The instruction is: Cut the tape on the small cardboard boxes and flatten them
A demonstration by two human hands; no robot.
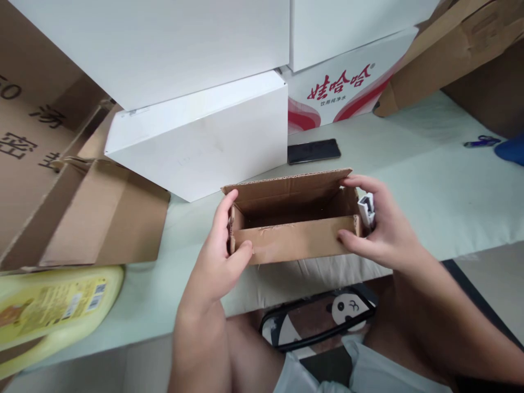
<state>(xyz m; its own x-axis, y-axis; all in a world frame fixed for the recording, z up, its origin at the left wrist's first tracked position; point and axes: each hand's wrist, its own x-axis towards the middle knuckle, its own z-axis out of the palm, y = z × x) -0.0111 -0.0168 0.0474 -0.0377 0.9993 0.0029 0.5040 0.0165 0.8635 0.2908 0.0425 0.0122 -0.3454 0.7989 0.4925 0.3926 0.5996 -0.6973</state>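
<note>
A small brown cardboard box is held between my two hands, its long open side facing up toward me. My left hand grips the left end, thumb on the near wall and fingers at the far left corner. Around the right end my right hand is closed, thumb on the near wall and a finger on the far corner. A small white plastic piece sits between my right palm and the box end. The inside of the box is shadowed, and I cannot make out anything in it.
White boxes stand behind, beside a printed carton. A black phone lies on the pale green cloth. Open cardboard boxes and a yellow jug are at left. A panda-pattern bag rests below the table edge.
</note>
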